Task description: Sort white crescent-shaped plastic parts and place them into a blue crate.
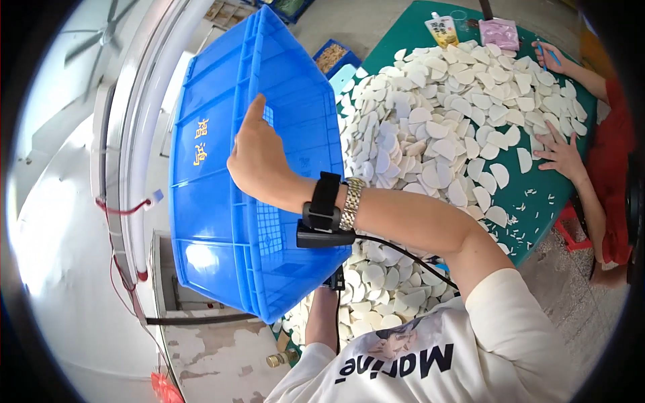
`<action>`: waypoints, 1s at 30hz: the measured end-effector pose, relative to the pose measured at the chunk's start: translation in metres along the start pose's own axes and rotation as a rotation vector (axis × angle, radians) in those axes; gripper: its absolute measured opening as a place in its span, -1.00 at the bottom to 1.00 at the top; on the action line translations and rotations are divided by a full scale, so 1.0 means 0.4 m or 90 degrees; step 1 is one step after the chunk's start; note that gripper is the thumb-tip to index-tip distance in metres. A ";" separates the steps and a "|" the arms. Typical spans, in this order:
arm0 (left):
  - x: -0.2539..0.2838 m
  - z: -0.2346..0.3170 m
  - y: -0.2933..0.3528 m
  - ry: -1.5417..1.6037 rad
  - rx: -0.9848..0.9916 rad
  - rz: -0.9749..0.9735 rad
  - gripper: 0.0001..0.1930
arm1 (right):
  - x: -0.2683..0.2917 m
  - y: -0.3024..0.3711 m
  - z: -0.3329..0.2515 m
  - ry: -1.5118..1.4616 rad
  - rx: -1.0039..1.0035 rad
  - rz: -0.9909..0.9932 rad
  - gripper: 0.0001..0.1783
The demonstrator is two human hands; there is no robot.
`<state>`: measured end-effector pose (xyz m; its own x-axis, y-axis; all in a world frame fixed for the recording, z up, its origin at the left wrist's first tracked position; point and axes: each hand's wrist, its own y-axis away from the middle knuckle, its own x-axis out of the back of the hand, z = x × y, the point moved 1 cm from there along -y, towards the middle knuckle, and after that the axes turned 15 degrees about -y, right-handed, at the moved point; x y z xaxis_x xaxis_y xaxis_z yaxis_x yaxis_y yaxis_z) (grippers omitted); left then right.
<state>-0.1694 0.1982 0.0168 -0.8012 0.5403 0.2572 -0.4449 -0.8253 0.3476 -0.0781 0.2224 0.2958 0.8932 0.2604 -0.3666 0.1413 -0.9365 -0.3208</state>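
Observation:
A large blue plastic crate [208, 221] is tipped on its side in the air at the left, its slotted inside turned toward the table. My right hand [259, 151] is closed over its rim, one finger stretched along the edge; a watch and a strapped black device are on that wrist. My left forearm [322, 316] goes up behind the crate's lower corner, and the crate hides that hand. Beside and below the crate, a big heap of flat white half-round pieces [437, 127] covers the green table [403, 30].
Across the table at right, a person in red rests one hand [564, 156] by the pieces and holds a thin blue tool [547, 57] in the other. A pouch [442, 30] and a pink packet [498, 33] lie at the far edge. A light tube [144, 134] hangs at left.

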 end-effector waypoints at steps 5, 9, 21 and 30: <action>0.003 -0.036 0.246 0.014 0.004 0.140 -0.52 | -0.184 0.050 -0.057 0.015 0.017 -0.118 0.02; 0.111 0.037 0.387 -0.052 -0.064 0.271 -0.52 | -0.328 0.122 -0.017 0.022 0.086 -0.158 -0.10; -0.046 0.053 0.520 -0.092 -0.191 0.304 -0.50 | -0.541 0.461 -0.086 0.128 -0.020 -0.487 -0.07; -0.559 -0.150 0.604 0.077 -0.111 0.328 -0.49 | -0.535 0.634 -0.040 0.125 0.050 -0.560 -0.14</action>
<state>-0.1217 -0.1318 -0.0110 -0.9685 0.0448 0.2450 -0.0343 -0.9983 0.0469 -0.2265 -0.0746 0.3069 0.5337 0.8236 0.1919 0.7845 -0.3974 -0.4760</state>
